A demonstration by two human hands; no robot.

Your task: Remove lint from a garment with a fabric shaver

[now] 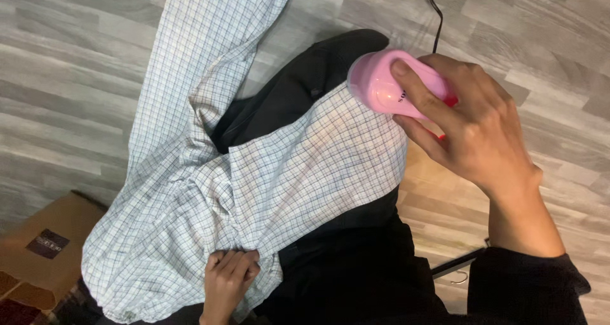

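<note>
Head cam: right hand (473, 131) wraps a pink handheld device (394, 87), prob. a fabric shaver or small steamer, can't tell which. Index finger lies along its top, other fingers curl under, so a firm closed grip round the body. Its rounded head sits at the upper edge of a checked shirt (254, 185), which is draped over the person's dark-trousered knee (305, 83). A black cord (435, 13) runs up from behind the device across the grey wood-look floor (76, 77).

Left hand (230, 271) is balled shut on a bunch of the shirt near the bottom of frame, pulling the cloth toward the body.

Risks, as I judge them:
- Cloth is creased and folded near the left fist and along the sleeve; if the device head runs into a fold it could snag or nick the fabric.
- Tension comes from one fist only, so if that grip slackens the shirt may slide off the knee & bunch under the head.
- Device works right over the leg w/ just thin cloth between; too much pressure or heat could reach the trousers or skin.
- Cord trails loose behind; a long stroke could tug it taut.

A brown cardboard box (44, 242) sits bottom left, well apart.
</note>
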